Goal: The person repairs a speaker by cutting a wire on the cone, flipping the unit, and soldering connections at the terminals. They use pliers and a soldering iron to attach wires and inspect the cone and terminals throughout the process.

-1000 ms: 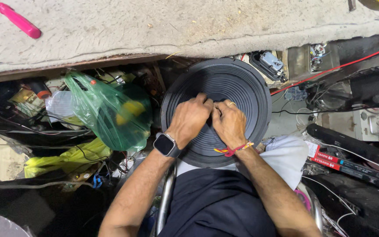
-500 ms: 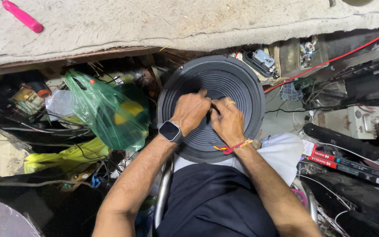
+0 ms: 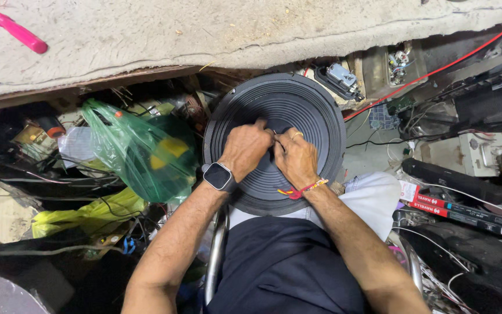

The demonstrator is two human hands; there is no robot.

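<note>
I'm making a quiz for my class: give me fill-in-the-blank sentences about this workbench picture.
1. Both hands rest at the middle of a round black ____.
2. The left hand has a smart____ on its wrist.
3. The bag beside it is ____ plastic.
4. The tool on the mat has a ____ handle.

Missing: speaker; watch; green; pink

A black speaker cone [image 3: 274, 110] ringed with concentric ridges sits beside a translucent green bag [image 3: 129, 151] with yellow showing inside. A pink tool [image 3: 20, 33] lies on grey-beige cloth [image 3: 204, 35], and a red wire [image 3: 431, 72] crosses dark clutter. A red-and-yellow thread [image 3: 303, 189] circles one wrist; a black watch [image 3: 219, 176] circles the other.
</note>
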